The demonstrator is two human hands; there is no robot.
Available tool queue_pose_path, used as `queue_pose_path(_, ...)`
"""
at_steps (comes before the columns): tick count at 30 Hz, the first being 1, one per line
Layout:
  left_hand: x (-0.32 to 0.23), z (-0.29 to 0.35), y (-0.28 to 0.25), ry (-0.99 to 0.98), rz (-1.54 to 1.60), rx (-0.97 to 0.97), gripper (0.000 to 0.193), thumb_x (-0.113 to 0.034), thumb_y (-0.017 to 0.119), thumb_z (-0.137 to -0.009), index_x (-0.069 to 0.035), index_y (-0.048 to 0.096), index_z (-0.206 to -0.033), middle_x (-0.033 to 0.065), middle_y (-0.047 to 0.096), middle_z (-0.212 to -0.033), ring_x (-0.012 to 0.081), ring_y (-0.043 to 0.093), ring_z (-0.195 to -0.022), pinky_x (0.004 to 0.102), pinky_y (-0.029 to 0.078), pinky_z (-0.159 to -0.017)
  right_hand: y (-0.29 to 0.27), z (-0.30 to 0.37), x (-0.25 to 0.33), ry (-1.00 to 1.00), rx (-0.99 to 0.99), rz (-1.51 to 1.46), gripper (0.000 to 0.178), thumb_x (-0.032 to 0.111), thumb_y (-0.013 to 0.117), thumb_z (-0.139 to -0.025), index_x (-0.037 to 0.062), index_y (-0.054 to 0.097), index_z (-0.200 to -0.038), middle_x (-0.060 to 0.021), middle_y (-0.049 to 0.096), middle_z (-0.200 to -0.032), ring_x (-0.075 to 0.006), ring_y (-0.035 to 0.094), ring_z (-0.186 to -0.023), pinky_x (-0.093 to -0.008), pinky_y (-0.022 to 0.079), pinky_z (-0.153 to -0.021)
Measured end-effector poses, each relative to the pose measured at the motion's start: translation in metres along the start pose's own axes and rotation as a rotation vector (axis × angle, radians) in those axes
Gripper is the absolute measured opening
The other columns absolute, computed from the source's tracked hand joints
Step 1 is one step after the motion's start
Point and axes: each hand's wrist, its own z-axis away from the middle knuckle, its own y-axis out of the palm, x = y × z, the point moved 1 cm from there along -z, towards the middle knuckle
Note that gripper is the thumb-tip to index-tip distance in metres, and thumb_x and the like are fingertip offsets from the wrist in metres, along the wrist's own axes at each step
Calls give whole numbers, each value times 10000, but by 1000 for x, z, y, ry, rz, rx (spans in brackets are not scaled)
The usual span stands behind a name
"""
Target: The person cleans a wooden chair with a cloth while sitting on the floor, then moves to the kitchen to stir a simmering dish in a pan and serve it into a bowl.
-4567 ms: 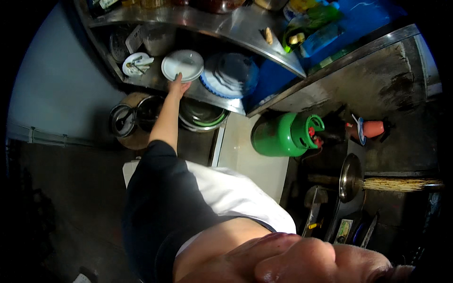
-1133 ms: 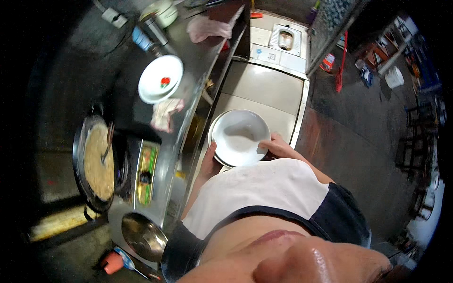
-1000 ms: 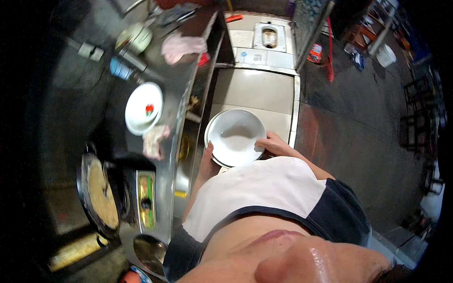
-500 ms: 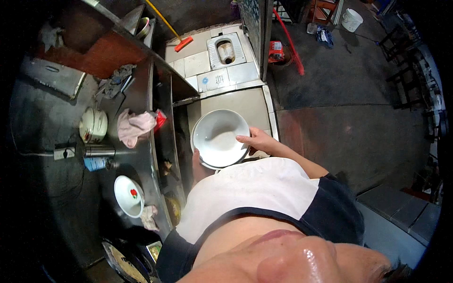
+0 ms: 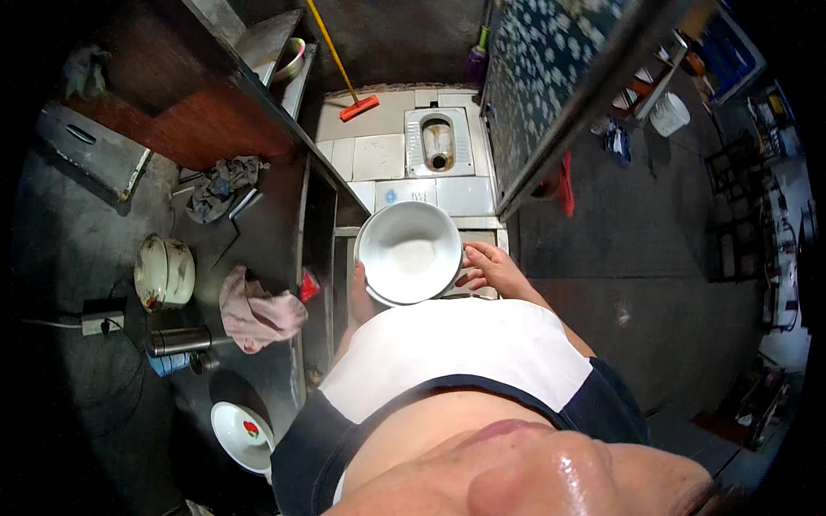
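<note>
1. One stack of round, white, glossy, shallow bowls [image 5: 411, 251] is at the middle of our view, just beyond the far edge of our white-fronted, dark-sleeved shirt [image 5: 456, 348], between our two hands.
2. Our bare left hand [image 5: 359, 292] lies along the stack's left side, thumb up against the rim and the other fingers hidden; we judge that it bears the load.
3. Our bare right hand [image 5: 499, 271] is just beside the right rim, fingers parted and loosely bent. We cannot tell whether a fingertip touches the bowls; we see nothing gripped in it.
4. Being round, the stack has no long axis. Its mouth faces up toward us, and the top bowl sits slightly to the right, leaving a lower rim showing on the left.
5. Left of the stack runs a dark, flat counter [image 5: 275, 232], so our left hand is the nearer one to it. A crumpled pale pink cloth [image 5: 258, 311] and, nearer us, a round white basin with a red motif [image 5: 231, 437] rest there.
6. Far beyond the stack, we see a white squat toilet [image 5: 419, 142].
</note>
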Motion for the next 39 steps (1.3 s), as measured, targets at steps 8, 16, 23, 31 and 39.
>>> queue_pose_path(8,-88,-136,-17,32,-144,4,605,-483,358,-919,-53,317,-1344,127,436,-1310,247,442,-1199,369,372,-998,6,-124,75,-91,-28,4,547,419,478,-913,-3,402,-1252,-107,588,-934,-158,643,-704,-193,491,-539)
queue_pose_path(16,-120,-233,-18,135,-39,-80,608,-478,337,-928,-52,287,-1359,135,417,-1323,254,427,-1210,375,374,-990,-27,-247,127,15,36,-22,592,513,448,-894,-3,440,-1183,-62,603,-827,-109,619,-676,-196,497,-547)
queue_pose_path(23,-157,-350,-3,300,118,-161,645,-508,342,-917,-39,293,-1356,137,421,-1321,270,430,-1205,376,366,-988,-74,-422,197,-2,278,23,563,500,444,-902,3,459,-1165,-60,615,-840,-113,628,-681,-209,476,-541)
queue_pose_path(31,-232,-458,26,490,163,-438,679,-572,351,-891,-79,317,-1357,109,431,-1325,257,435,-1202,385,373,-983,-94,-569,330,19,277,189,361,327,483,-931,9,526,-1097,-74,634,-870,-108,602,-649,-197,443,-524)
queue_pose_path(39,-295,-489,-20,839,305,-639,617,-520,356,-911,-90,337,-1353,98,421,-1337,263,424,-1211,401,363,-1001,1,-690,395,-81,601,424,316,273,525,-915,17,536,-1101,-55,639,-889,-78,584,-689,-194,441,-565)
